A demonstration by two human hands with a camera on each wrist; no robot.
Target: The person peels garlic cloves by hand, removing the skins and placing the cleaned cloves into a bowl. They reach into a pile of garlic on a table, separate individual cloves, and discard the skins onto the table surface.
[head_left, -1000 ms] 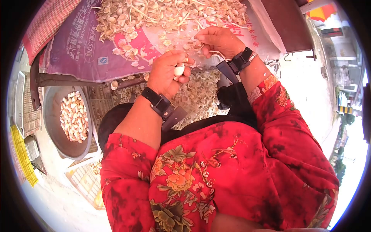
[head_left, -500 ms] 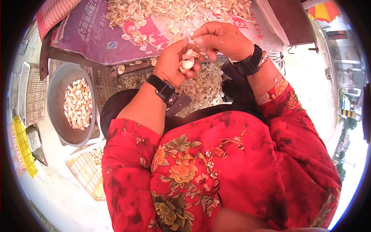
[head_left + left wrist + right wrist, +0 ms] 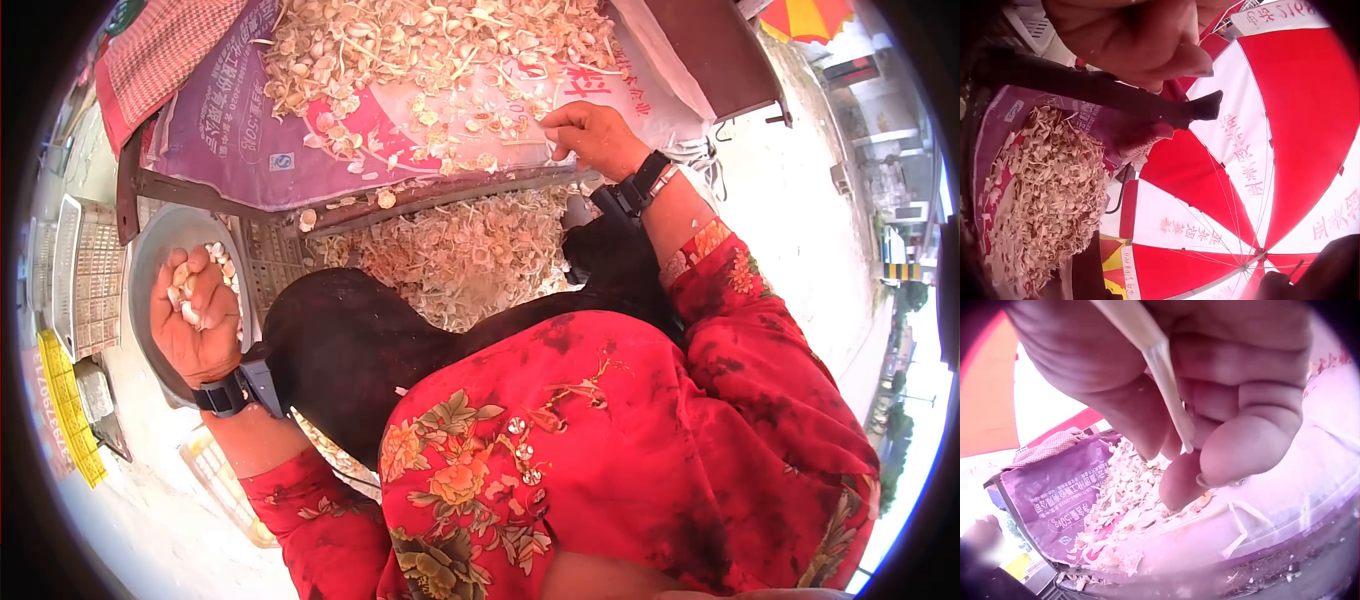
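Note:
My left hand (image 3: 205,335) is over the grey basin (image 3: 158,240) at the left, palm up in the head view. Its fingers curl round several garlic cloves (image 3: 186,304), and other cloves show in the basin beyond the fingertips. My right hand (image 3: 597,138) is at the front edge of the sack-covered table. In the right wrist view a thin, pale garlic stalk (image 3: 1171,387) runs across the hand, its end at the curled fingers and thumb. A heap of garlic cloves, skins and stalks (image 3: 430,50) lies on the printed purple-and-white sack (image 3: 215,165).
Below the table edge is a large pile of garlic skins (image 3: 450,260), close to the person's dark-clad knee (image 3: 335,320). Plastic crates (image 3: 88,270) stand left of the basin. A red-and-white umbrella (image 3: 1304,81) spreads overhead. A checked cloth (image 3: 165,60) hangs at the table's back left.
My left hand has gone from beside the right hand at the table edge, leftward and down to the basin, carrying cloves. The right hand stays near the table edge.

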